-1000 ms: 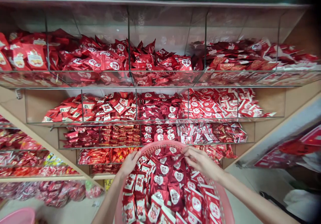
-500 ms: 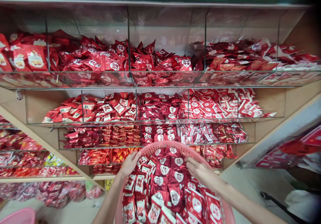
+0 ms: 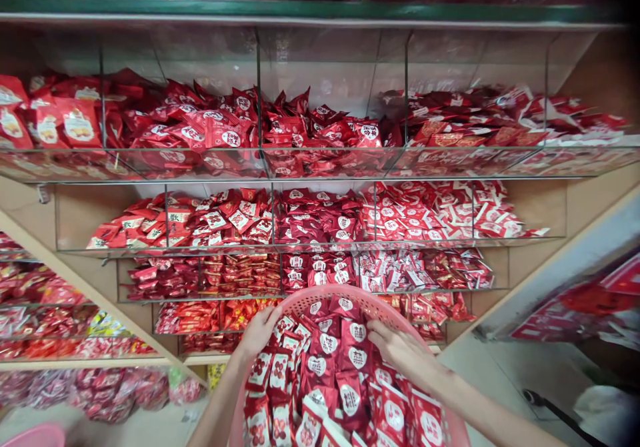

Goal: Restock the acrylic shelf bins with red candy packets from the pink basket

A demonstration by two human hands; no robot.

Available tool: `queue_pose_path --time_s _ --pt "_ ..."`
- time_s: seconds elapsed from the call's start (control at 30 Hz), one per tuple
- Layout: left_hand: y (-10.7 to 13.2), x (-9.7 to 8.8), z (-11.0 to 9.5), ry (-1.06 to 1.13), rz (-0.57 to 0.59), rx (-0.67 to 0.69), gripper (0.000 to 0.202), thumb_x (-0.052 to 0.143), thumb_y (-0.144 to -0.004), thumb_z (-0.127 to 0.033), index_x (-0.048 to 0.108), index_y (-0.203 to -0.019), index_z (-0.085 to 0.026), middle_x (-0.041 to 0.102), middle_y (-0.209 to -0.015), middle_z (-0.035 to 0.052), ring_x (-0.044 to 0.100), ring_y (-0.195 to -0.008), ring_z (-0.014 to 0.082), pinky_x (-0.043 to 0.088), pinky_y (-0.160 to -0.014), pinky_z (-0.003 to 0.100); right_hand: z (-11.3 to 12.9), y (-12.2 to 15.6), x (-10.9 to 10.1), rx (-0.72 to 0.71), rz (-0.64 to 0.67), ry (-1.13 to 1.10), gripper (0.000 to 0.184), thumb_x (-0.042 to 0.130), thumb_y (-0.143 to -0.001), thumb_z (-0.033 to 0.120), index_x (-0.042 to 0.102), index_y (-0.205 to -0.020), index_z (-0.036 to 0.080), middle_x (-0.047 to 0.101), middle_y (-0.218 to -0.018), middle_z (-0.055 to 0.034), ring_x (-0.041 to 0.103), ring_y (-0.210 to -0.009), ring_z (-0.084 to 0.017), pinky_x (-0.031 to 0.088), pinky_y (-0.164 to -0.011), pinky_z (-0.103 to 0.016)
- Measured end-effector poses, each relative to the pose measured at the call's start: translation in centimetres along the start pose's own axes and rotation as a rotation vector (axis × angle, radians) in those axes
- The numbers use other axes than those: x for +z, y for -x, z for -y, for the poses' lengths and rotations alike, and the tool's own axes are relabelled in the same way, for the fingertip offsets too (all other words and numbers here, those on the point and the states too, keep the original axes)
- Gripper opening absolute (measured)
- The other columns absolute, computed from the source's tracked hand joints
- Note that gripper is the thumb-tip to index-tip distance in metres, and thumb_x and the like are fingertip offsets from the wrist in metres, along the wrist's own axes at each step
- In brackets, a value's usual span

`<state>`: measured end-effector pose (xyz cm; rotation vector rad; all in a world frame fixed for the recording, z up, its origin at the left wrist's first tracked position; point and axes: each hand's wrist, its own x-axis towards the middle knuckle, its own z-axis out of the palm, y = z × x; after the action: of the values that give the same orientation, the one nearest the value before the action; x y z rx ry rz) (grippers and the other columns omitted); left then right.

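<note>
A pink perforated plastic basket (image 3: 330, 296) sits low in the middle, piled with red snack packets (image 3: 345, 393). My left hand (image 3: 257, 332) grips the basket's left rim, fingers curled over the edge. My right hand (image 3: 400, 348) lies inside the basket on the right, its fingers closed on dark red packets with white heart labels (image 3: 357, 357). Both forearms come up from the bottom of the view.
Glass-fronted shelves (image 3: 320, 167) in several tiers hold heaps of red packets (image 3: 220, 127), split by clear dividers. A slanted wooden frame (image 3: 90, 287) borders more packets at the left. Another pink basket's rim (image 3: 35, 436) shows bottom left. A sloped board (image 3: 560, 260) lies at the right.
My right hand has slid from the basket's far rim down onto the packets. The view has tipped upward slightly. My left hand stays on the rim.
</note>
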<state>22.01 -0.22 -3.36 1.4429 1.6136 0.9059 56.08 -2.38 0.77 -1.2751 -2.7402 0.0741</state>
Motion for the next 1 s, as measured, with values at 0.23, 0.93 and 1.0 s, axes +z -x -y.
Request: queue_pose_path --time_s 0.23,0.93,1.0 --pt "-0.2 0.1 0.3 0.028 0.049 0.040 0.046 0.040 -0.081 -0.056 0.064 -0.092 -0.017 0.067 -0.090 0.0054 0.059 -0.088 0.0214 0.041 -0.082 0.030 0.4 -3.0 -5.5 -0.072 -0.107 -0.032 0.026 0.034 -0.085 0.011 0.056 -0.093 0.021 0.058 -0.100 -0.0066 0.059 -0.082 -0.016 0.049 -0.071 -0.028" --pt "-0.4 -0.1 1.0 -0.029 0.042 0.063 0.049 0.037 -0.083 -0.058 0.063 -0.093 -0.017 0.067 -0.094 0.0051 0.059 -0.089 0.0195 0.040 -0.080 0.026 -1.3 -23.0 -13.8 0.065 0.137 -0.165 0.021 0.070 -0.064 0.027 0.070 -0.083 0.019 0.069 -0.080 0.0018 0.060 -0.072 -0.011 0.038 -0.055 -0.016" --pt "-0.4 -0.1 1.1 -0.039 0.040 0.064 0.049 0.037 -0.083 -0.057 0.063 -0.093 -0.017 0.067 -0.093 0.0048 0.059 -0.087 0.0190 0.040 -0.080 0.025 -1.4 -23.3 -13.7 0.075 0.159 -0.154 0.023 0.071 -0.062 0.031 0.071 -0.081 0.018 0.069 -0.079 0.0006 0.059 -0.070 -0.012 0.037 -0.053 -0.017"
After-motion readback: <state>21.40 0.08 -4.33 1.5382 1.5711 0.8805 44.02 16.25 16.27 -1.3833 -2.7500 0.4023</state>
